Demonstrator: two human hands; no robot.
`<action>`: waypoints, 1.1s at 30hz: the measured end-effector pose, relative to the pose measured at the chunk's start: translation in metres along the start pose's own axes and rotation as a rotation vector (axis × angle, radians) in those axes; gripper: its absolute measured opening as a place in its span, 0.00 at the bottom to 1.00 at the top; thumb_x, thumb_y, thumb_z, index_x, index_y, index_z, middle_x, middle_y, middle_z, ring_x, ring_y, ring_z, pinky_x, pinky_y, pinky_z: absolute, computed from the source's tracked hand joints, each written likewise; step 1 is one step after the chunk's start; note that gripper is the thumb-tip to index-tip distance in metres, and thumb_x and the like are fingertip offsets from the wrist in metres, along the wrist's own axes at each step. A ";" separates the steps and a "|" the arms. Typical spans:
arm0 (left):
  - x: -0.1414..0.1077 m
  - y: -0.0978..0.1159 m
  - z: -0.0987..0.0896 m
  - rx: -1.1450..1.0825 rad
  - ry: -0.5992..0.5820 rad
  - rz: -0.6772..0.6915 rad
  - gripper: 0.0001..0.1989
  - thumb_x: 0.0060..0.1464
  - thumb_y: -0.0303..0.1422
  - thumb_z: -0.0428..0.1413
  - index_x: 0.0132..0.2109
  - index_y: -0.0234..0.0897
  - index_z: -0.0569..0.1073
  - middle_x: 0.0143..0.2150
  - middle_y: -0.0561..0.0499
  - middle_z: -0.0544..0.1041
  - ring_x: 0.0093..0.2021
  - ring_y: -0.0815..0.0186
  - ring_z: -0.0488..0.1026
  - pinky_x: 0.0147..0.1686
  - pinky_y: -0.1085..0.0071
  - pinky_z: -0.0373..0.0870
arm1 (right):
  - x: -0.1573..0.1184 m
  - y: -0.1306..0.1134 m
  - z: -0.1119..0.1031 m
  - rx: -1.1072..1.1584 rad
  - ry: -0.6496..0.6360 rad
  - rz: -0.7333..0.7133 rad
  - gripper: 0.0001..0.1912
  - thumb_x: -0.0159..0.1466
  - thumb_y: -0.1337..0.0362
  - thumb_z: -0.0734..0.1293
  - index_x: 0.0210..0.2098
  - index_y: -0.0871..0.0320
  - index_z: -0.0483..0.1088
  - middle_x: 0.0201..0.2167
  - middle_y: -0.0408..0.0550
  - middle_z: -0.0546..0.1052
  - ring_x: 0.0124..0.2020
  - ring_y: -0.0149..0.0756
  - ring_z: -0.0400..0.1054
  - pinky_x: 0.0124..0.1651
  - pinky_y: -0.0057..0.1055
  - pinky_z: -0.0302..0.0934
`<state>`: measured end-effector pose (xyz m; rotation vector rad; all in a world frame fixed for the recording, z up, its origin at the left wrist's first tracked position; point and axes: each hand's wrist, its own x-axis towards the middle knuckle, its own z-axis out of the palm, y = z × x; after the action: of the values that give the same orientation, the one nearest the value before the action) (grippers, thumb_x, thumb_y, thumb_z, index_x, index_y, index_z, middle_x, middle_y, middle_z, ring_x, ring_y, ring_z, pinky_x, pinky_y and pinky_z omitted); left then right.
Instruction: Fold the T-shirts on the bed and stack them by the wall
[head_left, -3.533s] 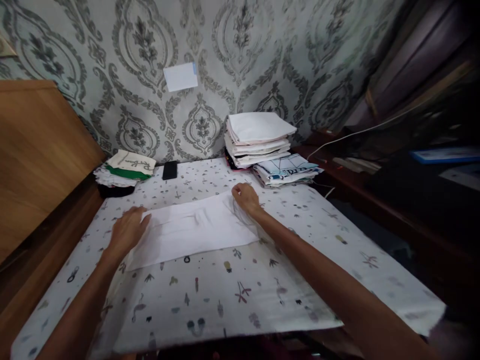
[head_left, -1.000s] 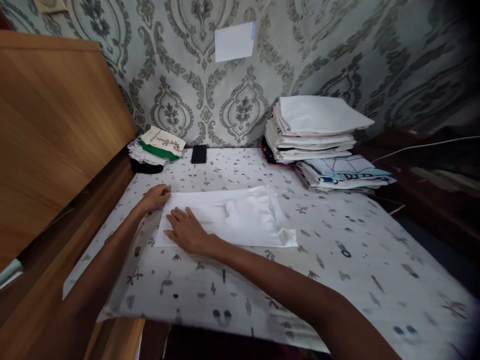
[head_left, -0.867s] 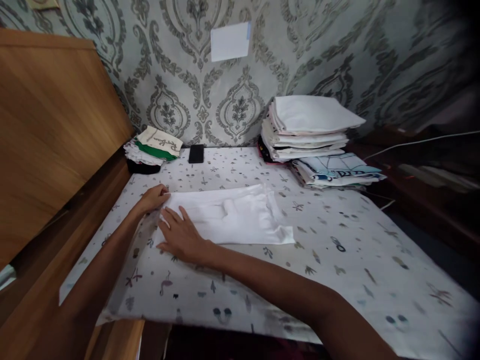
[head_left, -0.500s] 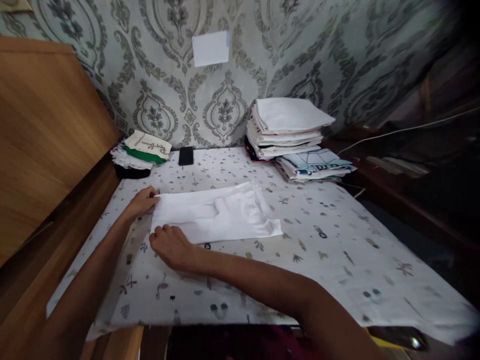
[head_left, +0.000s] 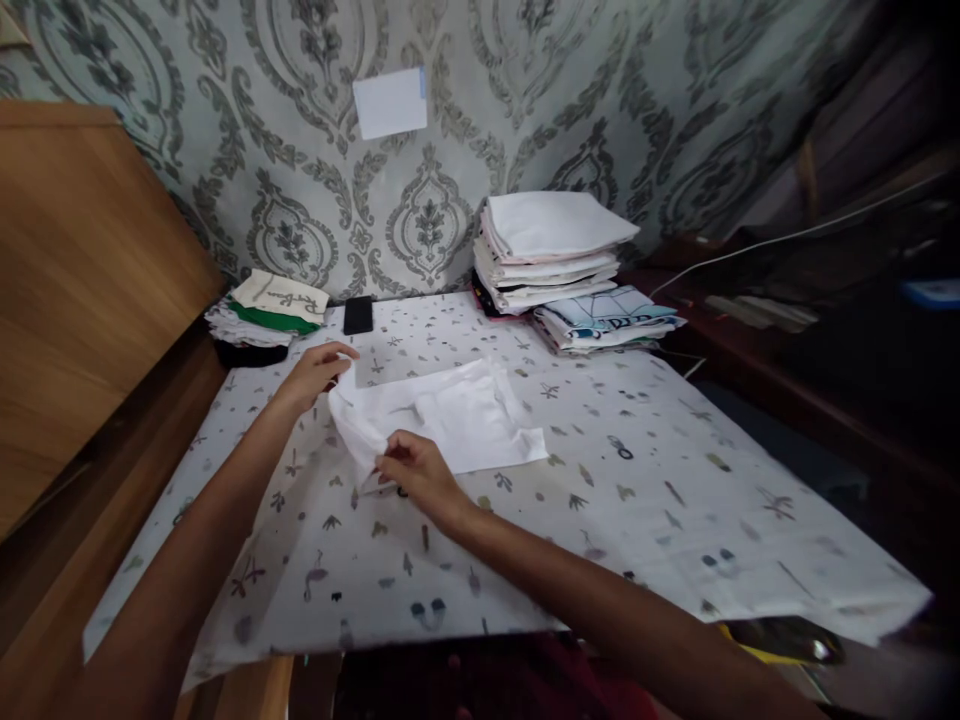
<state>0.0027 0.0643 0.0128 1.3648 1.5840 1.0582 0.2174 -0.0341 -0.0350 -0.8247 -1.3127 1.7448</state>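
A white cloth lies in the middle of the patterned sheet, with its left end raised off the surface. My left hand pinches the far left corner of that end. Closer to me, my right hand grips the near left corner between thumb and fingers. The cloth's right part rests on the sheet, somewhat wrinkled, with one corner sticking out to the right.
Behind stand a tall folded stack, a lower folded pile, a black phone and a small clothes pile. A wooden panel borders the left; a yellow-edged object lies near the front right.
Both hands have lifted the cloth's left end and moved it to the right. The view has shifted slightly, and the right hand's fingers now pinch the near corner.
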 end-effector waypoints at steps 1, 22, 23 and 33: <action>0.005 0.003 0.012 0.001 -0.037 -0.005 0.14 0.41 0.36 0.60 0.37 0.36 0.77 0.24 0.57 0.66 0.22 0.72 0.63 0.22 0.76 0.58 | -0.005 0.001 -0.007 0.054 0.028 0.048 0.09 0.54 0.62 0.69 0.25 0.55 0.64 0.24 0.39 0.72 0.26 0.29 0.68 0.34 0.28 0.64; 0.035 -0.006 0.088 0.538 -0.225 0.071 0.07 0.48 0.29 0.55 0.35 0.34 0.76 0.21 0.57 0.68 0.24 0.68 0.65 0.26 0.73 0.58 | -0.009 -0.009 -0.050 0.041 0.023 0.392 0.15 0.62 0.76 0.63 0.48 0.61 0.67 0.16 0.39 0.74 0.19 0.34 0.74 0.24 0.24 0.69; 0.036 -0.007 0.089 0.557 -0.204 0.087 0.06 0.49 0.29 0.55 0.35 0.35 0.76 0.22 0.57 0.69 0.25 0.68 0.65 0.27 0.73 0.59 | -0.009 -0.009 -0.051 0.026 0.023 0.372 0.20 0.61 0.76 0.62 0.53 0.61 0.66 0.16 0.37 0.73 0.19 0.34 0.74 0.24 0.25 0.69; 0.008 -0.011 0.087 0.700 -0.069 0.193 0.17 0.57 0.29 0.52 0.54 0.38 0.70 0.34 0.51 0.77 0.36 0.62 0.73 0.39 0.67 0.67 | -0.014 -0.021 -0.065 -0.053 -0.009 0.481 0.30 0.61 0.77 0.58 0.63 0.64 0.57 0.19 0.39 0.73 0.17 0.33 0.72 0.22 0.25 0.67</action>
<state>0.0785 0.0796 -0.0287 2.0194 1.8859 0.5534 0.2836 -0.0135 -0.0301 -1.2416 -1.2381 2.0862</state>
